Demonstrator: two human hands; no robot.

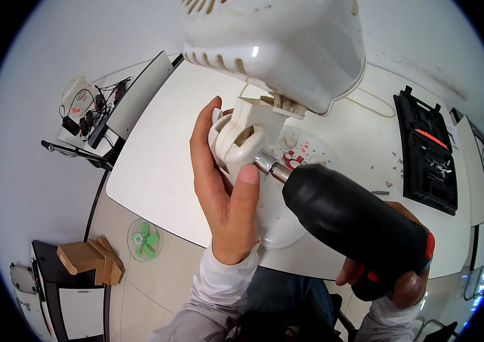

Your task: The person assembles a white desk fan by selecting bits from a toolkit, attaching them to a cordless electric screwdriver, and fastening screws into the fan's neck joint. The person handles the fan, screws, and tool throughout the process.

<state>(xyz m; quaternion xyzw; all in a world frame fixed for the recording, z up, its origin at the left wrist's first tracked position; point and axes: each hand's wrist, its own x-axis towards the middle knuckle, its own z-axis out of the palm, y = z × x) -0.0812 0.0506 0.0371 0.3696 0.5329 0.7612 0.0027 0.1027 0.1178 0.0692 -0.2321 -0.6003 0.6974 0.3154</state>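
A white fan motor housing with vent slots stands over the table on a white plastic neck. My left hand wraps round the neck joint, thumb on the near side and fingers behind it. My right hand grips a black cordless drill with red parts, partly hidden behind its body. The drill's silver socket bit meets the side of the neck just beside my left thumb; the contact point itself is hidden. Below the neck lies the fan's round base, with a red cartoon print.
An open black tool case lies on the right of the white table, with small screws and a loose bit near it. A white cord runs behind. On the floor at left are a green fan and cardboard boxes.
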